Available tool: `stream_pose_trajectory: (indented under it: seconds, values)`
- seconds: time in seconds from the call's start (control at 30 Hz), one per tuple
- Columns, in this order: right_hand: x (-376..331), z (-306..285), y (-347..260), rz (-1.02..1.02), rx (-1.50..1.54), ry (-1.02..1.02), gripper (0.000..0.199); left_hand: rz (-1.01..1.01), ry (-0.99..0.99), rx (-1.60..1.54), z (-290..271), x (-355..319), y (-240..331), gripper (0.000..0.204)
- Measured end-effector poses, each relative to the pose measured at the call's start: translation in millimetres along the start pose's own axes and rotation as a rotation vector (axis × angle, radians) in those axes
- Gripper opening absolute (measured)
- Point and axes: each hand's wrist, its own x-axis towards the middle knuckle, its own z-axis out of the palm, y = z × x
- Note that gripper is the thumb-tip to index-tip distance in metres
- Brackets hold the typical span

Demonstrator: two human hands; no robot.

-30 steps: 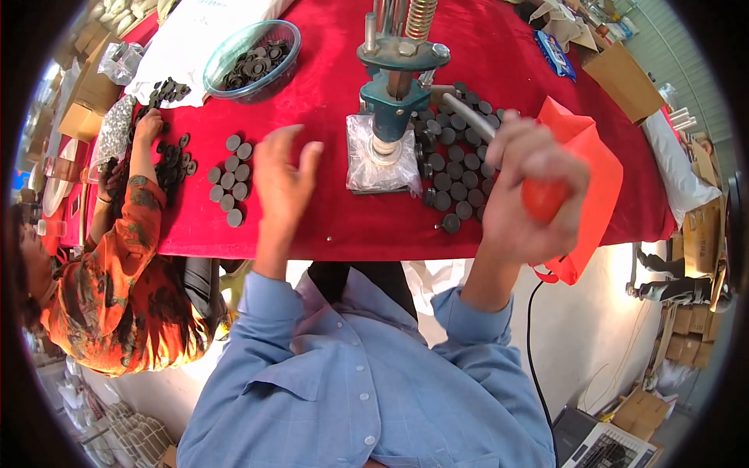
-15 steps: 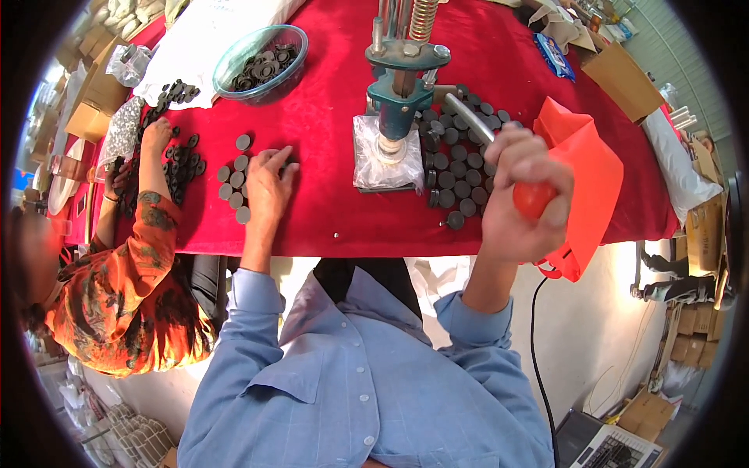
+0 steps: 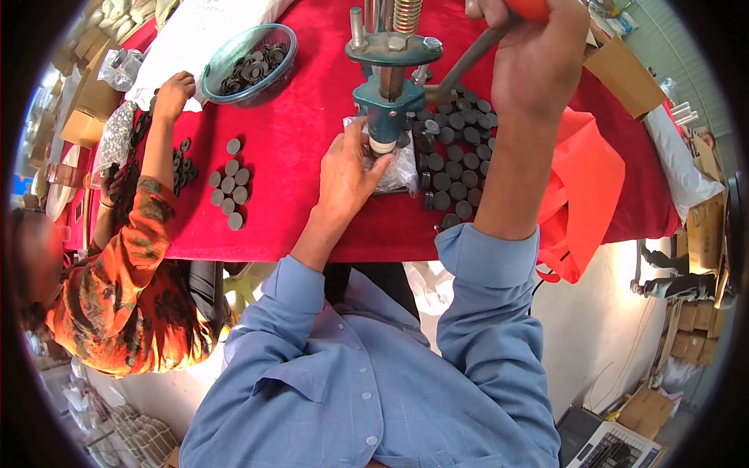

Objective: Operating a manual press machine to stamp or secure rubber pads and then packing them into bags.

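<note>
A green hand press (image 3: 396, 97) stands on the red cloth in front of me. At its foot, my left hand (image 3: 346, 173) is closed with thumb and fingers beneath the white-tipped ram; what they pinch is hidden. Clear plastic film (image 3: 404, 171) covers the press base under that hand. My right hand (image 3: 542, 58), raised high at the right, wraps round the red knob (image 3: 530, 8) of the metal lever (image 3: 472, 58). Black round caps (image 3: 456, 168) crowd the cloth right of the press. A smaller group of black caps (image 3: 228, 185) lies to the left.
A clear bowl (image 3: 234, 99) of black parts stands at the back left beside a white sack (image 3: 207, 35). A co-worker's hand (image 3: 178, 90) reaches over more black parts (image 3: 183, 168). A red bag (image 3: 589, 183) hangs over the table's right front edge.
My left hand has moved right, from beside the left caps to under the press ram. My right hand has swung the lever up and away. The co-worker's hand has moved toward the bowl.
</note>
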Motion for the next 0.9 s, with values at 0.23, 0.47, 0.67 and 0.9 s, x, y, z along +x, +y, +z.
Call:
stream_pose_trajectory:
  seconds: [0.23, 0.47, 0.67, 0.9]
  values:
    - [-44.7, -25.3, -22.5, -0.127, 0.015, -0.104, 0.045, -0.011, 0.053, -0.002, -1.3, -5.8, -7.2, 0.077]
    - [-151.0, -43.2, -37.6, -0.141, -0.102, -0.157, 0.043, -0.049, 0.305, 0.593, -106.8, -16.4, -102.3, 0.034]
    - [-175.7, -48.7, -36.3, -0.131, -0.168, -0.034, 0.051, -0.293, 0.166, 0.774, -133.5, -23.4, -154.6, 0.035]
    - [-98.4, -34.8, -36.2, -0.14, -0.07, -0.096, 0.045, -0.144, 0.19, 0.502, -114.7, -7.0, -137.7, 0.033]
